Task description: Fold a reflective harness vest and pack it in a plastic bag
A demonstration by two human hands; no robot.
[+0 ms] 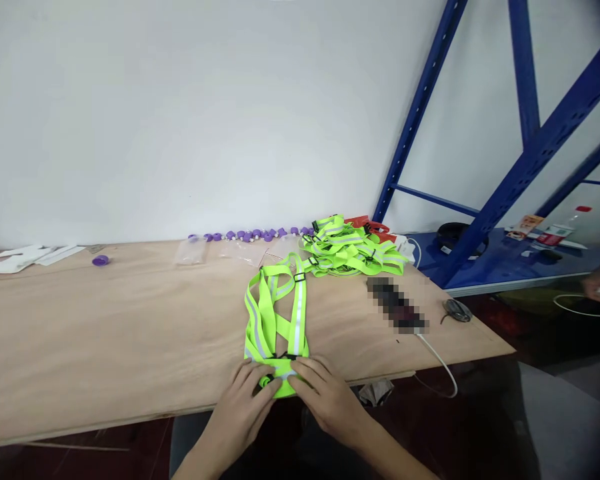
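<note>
Head view: left hand [243,403] and right hand [325,393] rest on the near end of the vest [276,320], fingers pinching its folded hem at the desk [105,333] front edge.

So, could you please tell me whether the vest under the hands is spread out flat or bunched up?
Spread flat: the vest lies stretched across the table, straps apart, left hand and right hand pressing its near end.

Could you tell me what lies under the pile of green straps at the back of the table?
Red items poke out behind the pile of green straps, which rests on the wooden table. Anything else beneath is covered.
</note>
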